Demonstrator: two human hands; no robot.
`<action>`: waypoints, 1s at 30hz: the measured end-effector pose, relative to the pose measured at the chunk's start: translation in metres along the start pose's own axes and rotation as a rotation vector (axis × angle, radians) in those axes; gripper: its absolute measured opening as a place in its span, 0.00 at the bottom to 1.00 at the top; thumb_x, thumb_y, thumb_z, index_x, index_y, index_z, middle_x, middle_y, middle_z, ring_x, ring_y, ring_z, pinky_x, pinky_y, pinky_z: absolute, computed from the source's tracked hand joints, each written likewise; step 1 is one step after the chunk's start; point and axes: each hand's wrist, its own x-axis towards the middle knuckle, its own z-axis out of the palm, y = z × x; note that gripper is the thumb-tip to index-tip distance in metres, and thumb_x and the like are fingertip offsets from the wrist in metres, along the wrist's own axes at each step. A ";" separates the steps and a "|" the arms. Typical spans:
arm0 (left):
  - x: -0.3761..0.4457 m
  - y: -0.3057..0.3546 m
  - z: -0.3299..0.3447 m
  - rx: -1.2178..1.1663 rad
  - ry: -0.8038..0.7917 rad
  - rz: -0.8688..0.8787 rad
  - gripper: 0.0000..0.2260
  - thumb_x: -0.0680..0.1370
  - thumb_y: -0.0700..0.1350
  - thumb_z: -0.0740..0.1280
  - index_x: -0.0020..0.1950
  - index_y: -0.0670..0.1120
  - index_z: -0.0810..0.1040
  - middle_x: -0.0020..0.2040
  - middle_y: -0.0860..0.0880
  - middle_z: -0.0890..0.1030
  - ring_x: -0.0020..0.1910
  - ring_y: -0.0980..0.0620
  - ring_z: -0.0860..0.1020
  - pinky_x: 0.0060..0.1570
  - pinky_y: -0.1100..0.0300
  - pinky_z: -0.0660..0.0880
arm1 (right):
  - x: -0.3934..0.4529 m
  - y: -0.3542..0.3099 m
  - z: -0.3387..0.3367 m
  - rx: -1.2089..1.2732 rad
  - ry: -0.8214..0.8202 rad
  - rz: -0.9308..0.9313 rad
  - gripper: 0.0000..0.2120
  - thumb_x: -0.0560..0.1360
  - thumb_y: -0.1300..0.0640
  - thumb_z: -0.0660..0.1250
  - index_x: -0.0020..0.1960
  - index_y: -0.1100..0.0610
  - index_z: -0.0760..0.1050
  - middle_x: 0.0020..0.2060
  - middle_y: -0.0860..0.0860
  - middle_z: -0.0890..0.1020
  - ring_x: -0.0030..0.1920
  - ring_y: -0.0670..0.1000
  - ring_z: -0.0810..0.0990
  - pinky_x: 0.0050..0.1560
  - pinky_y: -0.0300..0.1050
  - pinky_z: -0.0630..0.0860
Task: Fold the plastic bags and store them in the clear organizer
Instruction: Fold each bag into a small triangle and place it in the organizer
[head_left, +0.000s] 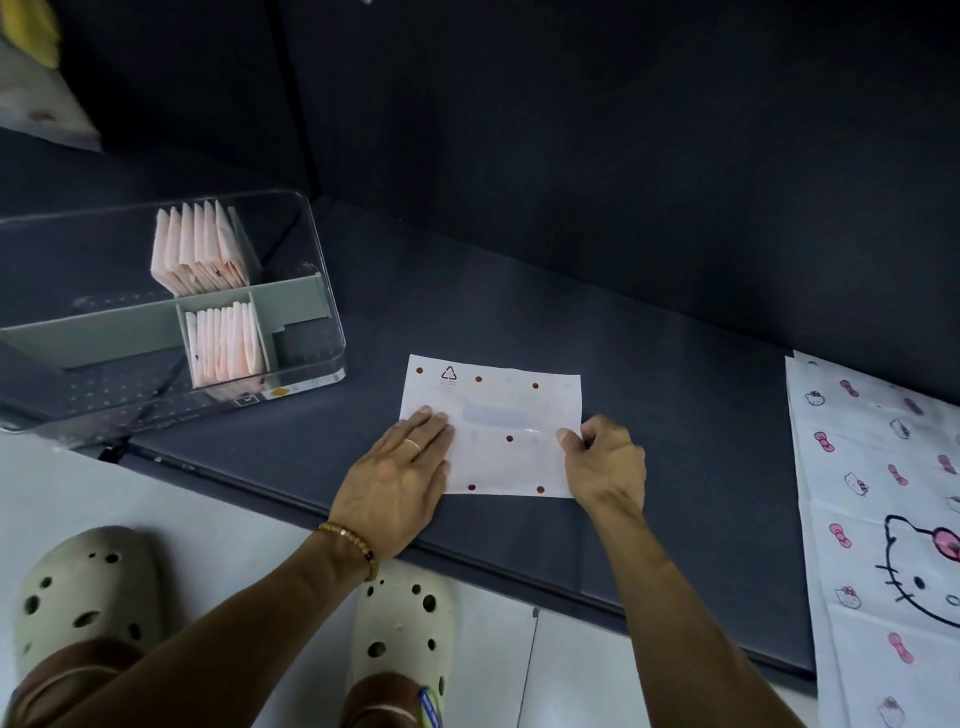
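White plastic, dotted with dark red spots and printed with a small recycling triangle, lies flat as a folded bag (498, 415) on a dark grey mat (649, 395) spread over a pale floor (218, 499). The bag sits near the mat's front edge, roughly in the middle of the view.

The left hand (400, 478) lies flat on the bag's left side, fingers straight and together, pressing it down. A ring shows on one finger and a beaded bracelet (350, 543) circles the wrist. The right hand (605, 462) pinches the bag's right edge between thumb and curled fingers.

To the left, partly on the mat and partly on the floor, stands a clear organizer (317, 322) with grey dividers inside. Two of its sections hold rows of folded bags (200, 249) standing on edge, pale pink and white, one row behind the long divider and one in front of it. The organizer is well apart from the bag being handled.

At the far right edge lies a larger sheet of white plastic (878, 519) printed with cartoon cat faces and pink bows, overlapping the mat's right end.

Below the arms, two cream clogs (88, 587) with round holes rest on the floor.
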 end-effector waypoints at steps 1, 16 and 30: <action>0.000 0.000 0.001 0.000 0.007 -0.003 0.21 0.78 0.48 0.53 0.63 0.39 0.77 0.64 0.43 0.77 0.66 0.44 0.73 0.63 0.46 0.73 | -0.004 0.000 0.001 -0.010 0.054 -0.007 0.10 0.77 0.49 0.66 0.47 0.55 0.73 0.36 0.50 0.78 0.43 0.56 0.79 0.38 0.44 0.72; -0.003 -0.003 0.001 -0.032 0.035 0.005 0.18 0.78 0.46 0.58 0.62 0.39 0.78 0.63 0.44 0.78 0.66 0.45 0.73 0.65 0.51 0.71 | -0.056 0.033 0.040 -0.236 0.106 -0.781 0.16 0.78 0.57 0.65 0.66 0.57 0.76 0.70 0.54 0.72 0.71 0.54 0.68 0.71 0.57 0.64; -0.005 -0.007 0.003 -0.080 -0.078 -0.006 0.22 0.77 0.57 0.61 0.67 0.46 0.74 0.72 0.45 0.68 0.74 0.48 0.60 0.73 0.53 0.57 | -0.047 0.032 0.016 -0.374 0.149 -0.865 0.17 0.73 0.55 0.72 0.60 0.59 0.79 0.58 0.54 0.81 0.59 0.55 0.80 0.55 0.52 0.78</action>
